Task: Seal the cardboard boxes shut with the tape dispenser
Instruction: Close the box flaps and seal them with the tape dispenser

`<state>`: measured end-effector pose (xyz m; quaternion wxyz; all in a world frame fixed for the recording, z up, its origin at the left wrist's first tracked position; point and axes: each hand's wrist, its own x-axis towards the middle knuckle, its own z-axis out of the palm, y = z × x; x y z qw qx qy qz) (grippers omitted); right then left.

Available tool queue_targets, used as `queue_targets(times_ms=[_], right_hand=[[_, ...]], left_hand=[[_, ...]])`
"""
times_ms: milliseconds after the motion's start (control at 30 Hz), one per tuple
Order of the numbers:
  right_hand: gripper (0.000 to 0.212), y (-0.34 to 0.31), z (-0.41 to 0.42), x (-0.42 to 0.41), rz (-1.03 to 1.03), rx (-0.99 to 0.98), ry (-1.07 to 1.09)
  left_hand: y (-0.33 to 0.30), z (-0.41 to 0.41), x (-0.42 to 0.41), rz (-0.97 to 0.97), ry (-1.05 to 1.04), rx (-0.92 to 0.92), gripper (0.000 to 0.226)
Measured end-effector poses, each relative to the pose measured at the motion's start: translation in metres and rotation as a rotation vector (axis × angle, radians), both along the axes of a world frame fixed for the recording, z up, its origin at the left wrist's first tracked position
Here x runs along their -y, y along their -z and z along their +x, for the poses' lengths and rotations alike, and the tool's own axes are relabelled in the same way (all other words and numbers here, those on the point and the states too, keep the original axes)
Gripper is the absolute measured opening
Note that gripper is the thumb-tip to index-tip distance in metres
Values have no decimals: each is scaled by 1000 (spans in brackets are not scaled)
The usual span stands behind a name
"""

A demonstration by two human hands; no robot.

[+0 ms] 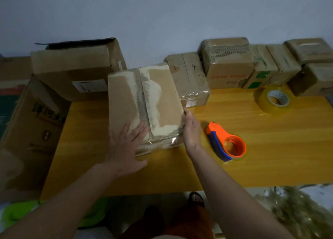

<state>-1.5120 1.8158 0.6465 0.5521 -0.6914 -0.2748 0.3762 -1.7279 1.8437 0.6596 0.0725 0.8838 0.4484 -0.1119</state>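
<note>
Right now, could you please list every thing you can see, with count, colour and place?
Worn brown cardboard box: one, centre of table, between both hands.
Orange and blue tape dispenser: one, on table, right of that box.
Yellowish clear tape roll: one, far right of table.
Small brown boxes: about seven, row along wall.
Large brown cartons: at least two, left side.
Yellow wooden table: one.
Left hand: flat on box's near left.
Right hand: against box's right edge.
</note>
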Motion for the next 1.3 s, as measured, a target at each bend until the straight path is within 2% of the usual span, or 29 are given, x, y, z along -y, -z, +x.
queue_targets(times_ms=[100,233,300,400,500,533,600,700,800,900,1033,1167,1233,1300], right_hand=[[59,14,-8,-10,33,-237,206],[60,21,-21,-21,70,-160,543],[62,24,-23,-26,124,-205,640],[68,27,-24,-35,201,-419,790],[75,31,-21,-39,209,-560,848],[75,33,-19,-36,163,-624,851],[60,42,-17,-26,20,-688,798],[47,50,-13,-8,-222,-454,608],[43,42,0,2,-204,-196,580],[42,24,-2,10,-77,-91,634],[51,3,-30,9,71,-101,448],[56,9,-37,4,35,-119,354],[57,14,-38,-3,68,-223,316],[60,14,-40,-14,147,-452,263]], left_hand=[[1,-2,-1,5,18,5,106],[-1,-3,-4,-5,23,-19,104],[-3,-2,-7,-38,5,-17,103],[-8,0,-9,-100,-12,-2,104],[-13,2,-5,-135,-27,-1,101],[-14,2,-1,-144,-28,-2,100],[-17,1,9,-163,-14,4,98],[-20,-6,29,-160,45,57,95],[-26,-16,48,-198,212,171,111],[-25,-21,50,-121,416,159,134],[-20,-14,15,92,463,-49,144],[-2,-7,1,25,408,-79,138],[4,-5,2,29,373,-55,136],[7,-4,5,40,313,-43,136]])
